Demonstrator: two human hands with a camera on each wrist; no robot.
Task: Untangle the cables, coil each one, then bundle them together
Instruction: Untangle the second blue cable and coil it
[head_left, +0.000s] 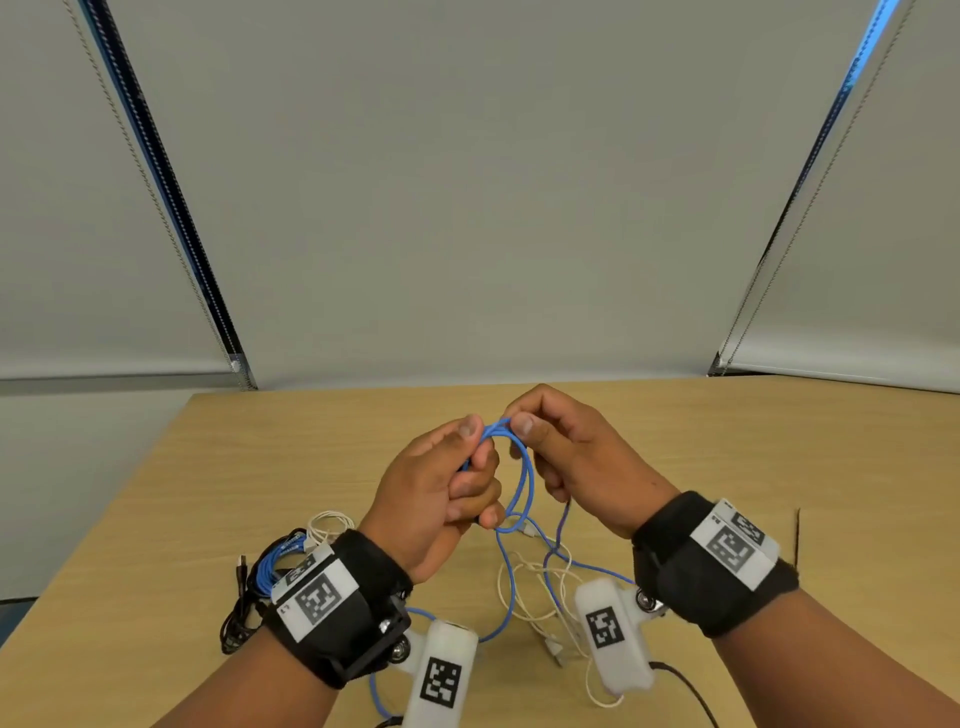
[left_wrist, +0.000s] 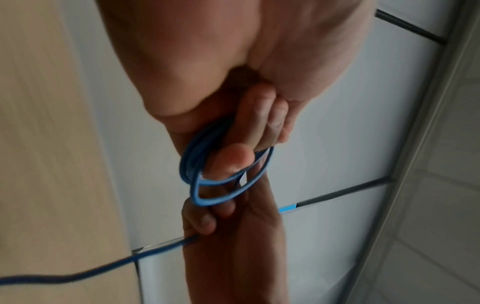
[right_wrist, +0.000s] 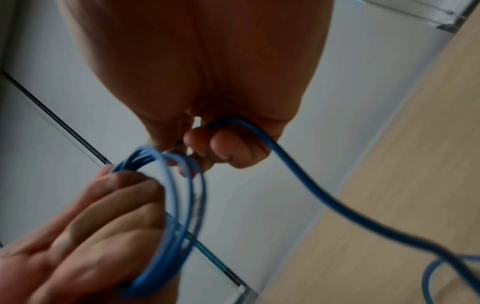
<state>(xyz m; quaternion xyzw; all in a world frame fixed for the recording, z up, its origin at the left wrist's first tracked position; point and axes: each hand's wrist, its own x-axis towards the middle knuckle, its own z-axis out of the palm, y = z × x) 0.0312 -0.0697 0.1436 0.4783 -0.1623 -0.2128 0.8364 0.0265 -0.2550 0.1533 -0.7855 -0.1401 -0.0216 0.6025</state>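
Hands raised above counter (head_left: 332, 457), close together. Left hand (head_left: 441, 483) grips small coil of blue cable (head_left: 522, 483), fingers curled round loops. Right hand (head_left: 566, 457) pinches top of same coil w/ thumb + forefinger. Cable tail drops to counter among loose white cables (head_left: 540, 597). Coiled blue bundle (head_left: 283, 564) + black cable (head_left: 239, 618) lie beside left wrist.

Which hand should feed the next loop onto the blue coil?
Probably right. The right hand pinches the thin blue cable where its free length trails to the wooden table; the left hand grips the finished loops.
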